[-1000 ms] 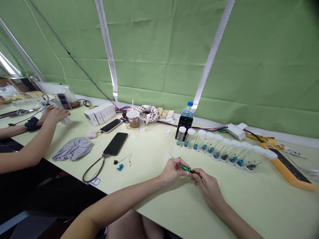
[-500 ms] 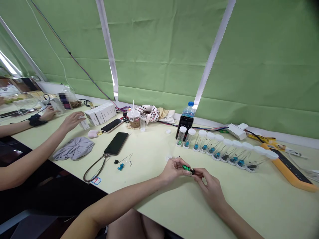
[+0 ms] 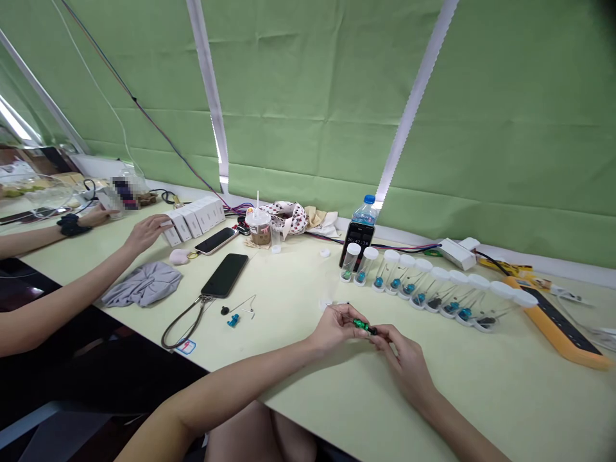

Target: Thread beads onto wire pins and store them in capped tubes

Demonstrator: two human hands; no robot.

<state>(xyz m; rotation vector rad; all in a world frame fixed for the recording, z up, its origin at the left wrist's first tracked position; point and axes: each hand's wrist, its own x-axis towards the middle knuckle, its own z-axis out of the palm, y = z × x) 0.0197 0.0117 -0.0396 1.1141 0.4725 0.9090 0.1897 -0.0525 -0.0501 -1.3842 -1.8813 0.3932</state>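
Note:
Between the fingertips of my left hand [image 3: 333,332] is a small shiny green part [image 3: 360,325]. My right hand [image 3: 405,359] pinches the black end piece [image 3: 372,331] at the right of that green part, so the two hands nearly meet above the table. What kind of part it is, I cannot tell. Just beyond my left hand lies a small clear piece [image 3: 325,303], partly hidden. Further left on the table are a blue part [image 3: 233,320], a black round piece [image 3: 224,310] and thin bent metal rods [image 3: 248,312].
A row of several white-capped clear tubes [image 3: 390,273] holding small parts stands behind my hands. A phone [image 3: 359,240] showing a timer leans on a bottle [image 3: 364,213]. An orange power strip [image 3: 561,324] lies right. At left, a co-worker's hand [image 3: 147,232] touches white boxes [image 3: 192,221].
My hands stay almost in place, with the green part tilted very slightly. At left, the co-worker's hand has moved a white box up against the row of boxes.

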